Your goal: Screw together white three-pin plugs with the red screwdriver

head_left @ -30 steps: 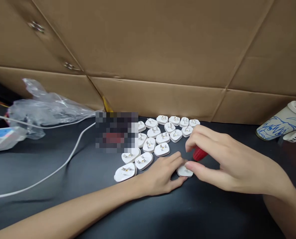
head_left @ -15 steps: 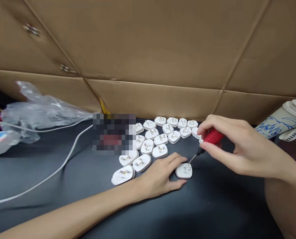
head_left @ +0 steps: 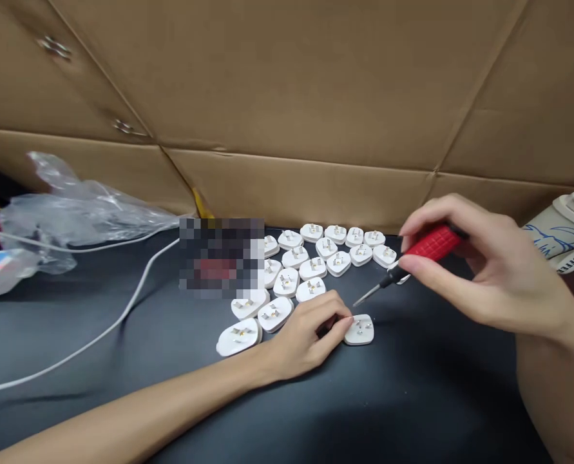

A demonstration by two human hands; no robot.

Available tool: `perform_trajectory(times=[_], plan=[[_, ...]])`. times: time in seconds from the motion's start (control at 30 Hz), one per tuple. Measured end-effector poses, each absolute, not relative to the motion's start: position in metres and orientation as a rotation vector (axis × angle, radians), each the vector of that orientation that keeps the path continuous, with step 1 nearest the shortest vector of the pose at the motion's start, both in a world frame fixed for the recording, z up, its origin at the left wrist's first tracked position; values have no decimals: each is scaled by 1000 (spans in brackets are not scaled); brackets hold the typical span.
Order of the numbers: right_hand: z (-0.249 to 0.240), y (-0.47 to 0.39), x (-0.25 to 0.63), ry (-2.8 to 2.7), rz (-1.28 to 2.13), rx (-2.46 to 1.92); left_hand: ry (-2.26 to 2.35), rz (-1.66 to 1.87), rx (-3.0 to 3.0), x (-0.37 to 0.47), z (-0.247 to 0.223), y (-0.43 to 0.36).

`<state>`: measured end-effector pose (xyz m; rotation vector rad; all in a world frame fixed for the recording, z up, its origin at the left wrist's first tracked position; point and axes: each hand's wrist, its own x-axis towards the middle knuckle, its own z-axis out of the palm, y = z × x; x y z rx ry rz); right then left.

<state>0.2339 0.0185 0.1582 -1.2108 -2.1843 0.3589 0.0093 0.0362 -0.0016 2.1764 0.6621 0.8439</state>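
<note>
My right hand [head_left: 502, 274] is closed around the red handle of a screwdriver [head_left: 434, 248]. Its bare tip points down and left, hovering just above a white plug [head_left: 360, 330] without touching it. That plug lies on the dark table, metal pins facing up. Resting low on the table, my left hand [head_left: 310, 335] brings thumb and index finger together at the plug's left edge. Behind and left of this hand, several similar white plugs [head_left: 276, 314] lie in loose rows, pins up.
A brown padded panel [head_left: 287, 96] rises behind the table [head_left: 412, 406]. On the left are a clear plastic bag [head_left: 88, 209], a white cable [head_left: 122, 316] and a white object [head_left: 1, 274]. A blurred-out patch [head_left: 219, 258] hides something. A coffee cup [head_left: 557, 225] is at far right.
The screwdriver tip has lifted off the plug, as my right hand moved up and right. My left hand's fingers, spread around the plug before, have drawn together at its left edge.
</note>
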Motion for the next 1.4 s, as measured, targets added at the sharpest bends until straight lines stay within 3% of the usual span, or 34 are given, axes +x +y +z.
perform_trajectory(times=[0.23,0.53,0.9,1.4], plan=[[162,7,240,-1899,434,-1135,805,713,2325,-8,-2,28],[109,15,237,-2757,670,-1402,867,535,2527,-6,-13,23],[60,14,219,-2872,771,-1484,884,498,2439,-9,-11,24],[62,32,228,-2379,1339,-1436,672,645,2296,-7,-4,22]])
